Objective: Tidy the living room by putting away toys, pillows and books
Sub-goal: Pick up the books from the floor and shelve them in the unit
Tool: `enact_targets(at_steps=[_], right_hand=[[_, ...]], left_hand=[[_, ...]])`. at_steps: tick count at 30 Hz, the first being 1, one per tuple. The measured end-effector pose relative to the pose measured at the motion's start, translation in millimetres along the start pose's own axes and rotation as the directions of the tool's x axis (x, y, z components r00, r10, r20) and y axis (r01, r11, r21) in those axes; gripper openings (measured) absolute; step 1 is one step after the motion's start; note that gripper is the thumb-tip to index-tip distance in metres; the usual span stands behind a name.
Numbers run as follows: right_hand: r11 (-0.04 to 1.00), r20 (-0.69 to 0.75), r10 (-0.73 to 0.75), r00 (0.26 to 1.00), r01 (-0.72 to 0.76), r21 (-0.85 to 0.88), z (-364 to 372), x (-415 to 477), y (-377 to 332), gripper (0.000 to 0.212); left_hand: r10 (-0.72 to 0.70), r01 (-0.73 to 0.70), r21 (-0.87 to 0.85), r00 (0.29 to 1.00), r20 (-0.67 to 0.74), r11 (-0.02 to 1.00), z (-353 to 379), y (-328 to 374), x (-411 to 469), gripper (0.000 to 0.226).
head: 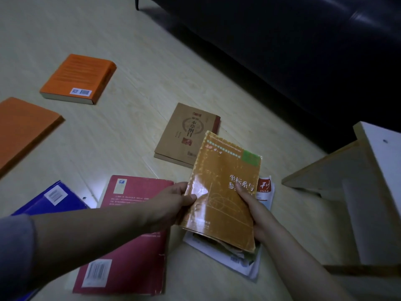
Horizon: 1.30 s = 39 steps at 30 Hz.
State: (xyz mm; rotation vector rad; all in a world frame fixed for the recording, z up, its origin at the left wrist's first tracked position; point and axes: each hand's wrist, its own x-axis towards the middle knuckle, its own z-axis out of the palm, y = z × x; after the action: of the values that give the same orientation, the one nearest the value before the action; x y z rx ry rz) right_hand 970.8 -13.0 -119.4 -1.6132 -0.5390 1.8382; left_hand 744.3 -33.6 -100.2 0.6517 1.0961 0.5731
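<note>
on the pale wood-look floor (134,61) in front of the dark sofa (282,51), beside the pale wooden shelf unit (368,181), closed books lie scattered well apart: a dark red paperback (134,235), a thick orange one (80,79), a tan one (184,135). the glossy mustard-yellow paperback (223,192) is held tilted over a loose pile of white magazines (238,263), the left hand (171,203) pinching its left edge, the right hand (251,205) curled round its right edge. i'd hold it in both hands until it is squared, then slide it upright into the shelf.
</note>
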Motion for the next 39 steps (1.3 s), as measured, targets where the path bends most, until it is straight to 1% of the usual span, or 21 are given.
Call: enact_targets(at_steps=[2,4,5,7,8,9,11,14,20,25,28,30,31,32,33,34,35,36,38,39], right_hand=[[0.99,-0.144,-0.141,0.979,0.143,0.004,-3,-4,3,0.032],[0.945,-0.28,-0.311,0.908,0.265,-0.189,-3,-9,9,0.022],[0.914,-0.333,-0.376,0.865,0.287,-0.287,-3,-11,14,0.022],[0.88,-0.445,-0.435,0.782,0.265,-0.394,-3,-13,25,0.026],[0.863,-0.498,-0.46,0.734,0.239,-0.445,-4,-12,30,0.028],[0.842,-0.531,-0.484,0.695,0.206,-0.498,-8,-11,34,0.029],[0.813,-0.556,-0.508,0.657,0.153,-0.562,-15,-10,38,0.03],[0.777,-0.55,-0.534,0.643,0.116,-0.619,-21,-12,37,0.029],[0.746,-0.521,-0.551,0.652,0.105,-0.657,-22,-11,42,0.027],[0.704,-0.467,-0.595,0.654,0.144,-0.695,-23,-9,53,0.029],[0.705,-0.497,-0.606,0.622,0.131,-0.697,-19,-9,57,0.034],[0.677,-0.508,-0.627,0.591,0.09,-0.73,-16,-10,59,0.048],[0.632,-0.498,-0.654,0.57,0.05,-0.773,-14,-11,59,0.056],[0.563,-0.458,-0.701,0.547,0.029,-0.826,-12,-12,59,0.063],[0.477,-0.381,-0.761,0.526,0.055,-0.877,-11,-14,58,0.064],[0.381,-0.267,-0.813,0.518,0.126,-0.916,-7,-16,56,0.06],[0.299,-0.143,-0.836,0.529,0.221,-0.928,3,-18,55,0.053],[0.249,-0.039,-0.833,0.552,0.311,-0.917,15,-21,53,0.044],[0.219,0.117,-0.787,0.606,0.452,-0.864,46,-26,53,0.031],[0.216,0.185,-0.761,0.622,0.511,-0.832,64,-27,55,0.028]], left_hand=[[-0.005,0.007,0.093,1.0,-0.019,0.996,-1,-1,-2,0.022],[0.02,0.006,0.302,0.996,-0.084,0.953,0,-1,-4,0.024],[0.057,0.006,0.436,0.99,-0.131,0.9,1,-3,-4,0.028],[0.157,0.027,0.657,0.963,-0.22,0.753,0,-7,-2,0.036],[0.204,0.029,0.72,0.95,-0.235,0.694,-1,-9,-2,0.04],[0.239,0.018,0.749,0.942,-0.234,0.662,-3,-10,-2,0.041],[0.26,0.002,0.769,0.94,-0.219,0.64,-7,-15,-2,0.039],[0.252,0.0,0.786,0.947,-0.199,0.618,-13,-22,-1,0.035],[0.262,0.012,0.815,0.944,-0.2,0.58,-21,-31,0,0.033],[0.292,0.004,0.816,0.933,-0.211,0.577,-23,-32,1,0.029],[0.313,-0.016,0.83,0.93,-0.193,0.557,-24,-32,-2,0.027],[0.347,-0.037,0.841,0.92,-0.183,0.541,-25,-33,-5,0.026],[0.368,-0.045,0.843,0.911,-0.185,0.535,-27,-33,-8,0.025],[0.383,-0.048,0.844,0.904,-0.191,0.534,-28,-33,-14,0.024],[0.399,-0.051,0.852,0.897,-0.19,0.521,-30,-32,-18,0.022],[0.419,-0.05,0.864,0.888,-0.191,0.5,-33,-32,-23,0.02],[0.44,-0.045,0.875,0.876,-0.197,0.482,-39,-34,-31,0.019],[0.454,-0.045,0.879,0.868,-0.201,0.475,-46,-35,-38,0.018],[0.472,-0.051,0.88,0.858,-0.203,0.472,-62,-40,-54,0.017],[0.483,-0.043,0.883,0.849,-0.215,0.468,-72,-42,-65,0.016]])
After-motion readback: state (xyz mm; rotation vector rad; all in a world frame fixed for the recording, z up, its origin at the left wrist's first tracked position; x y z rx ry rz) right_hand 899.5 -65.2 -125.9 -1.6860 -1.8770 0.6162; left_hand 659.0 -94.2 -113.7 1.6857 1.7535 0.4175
